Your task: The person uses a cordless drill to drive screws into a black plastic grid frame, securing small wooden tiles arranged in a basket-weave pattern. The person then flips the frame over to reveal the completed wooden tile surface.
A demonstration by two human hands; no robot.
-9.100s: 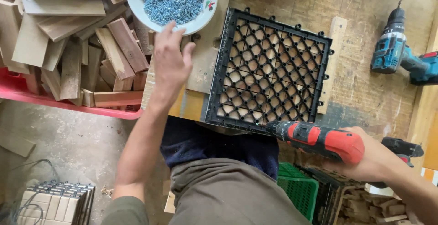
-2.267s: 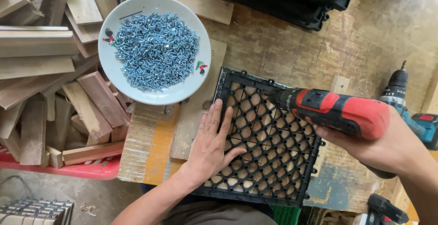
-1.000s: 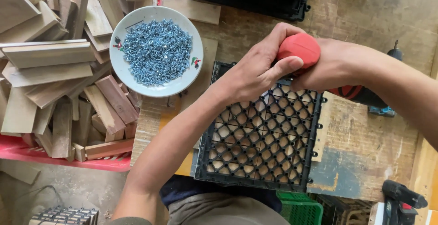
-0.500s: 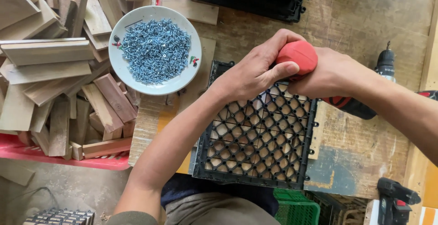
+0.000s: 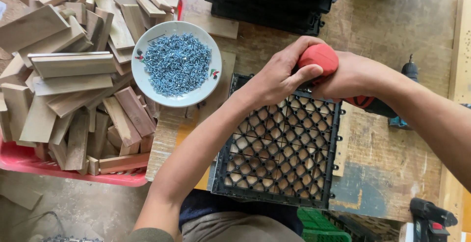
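Workbench wood is seen scuffed and paint-stained, with a red bin (image 5: pixel 29 161) of wood offcuts (image 5: pixel 68 75) far left of both hands. A white plate (image 5: pixel 142 82) of screws (image 5: pixel 177 64) sits just left of the left hand (image 5: pixel 279 77), which is wrapped over the red drill (image 5: pixel 319 59) — the right hand (image 5: pixel 355 77) is clamped on it too, above the black grid tile (image 5: pixel 282 156). A tilted drill could slip off the screw — fingers are close. No labels can be made out.

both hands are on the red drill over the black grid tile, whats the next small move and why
Probably press straight down: both the left hand and right hand grip the red drill, upright at the far edge of the black grid tile.
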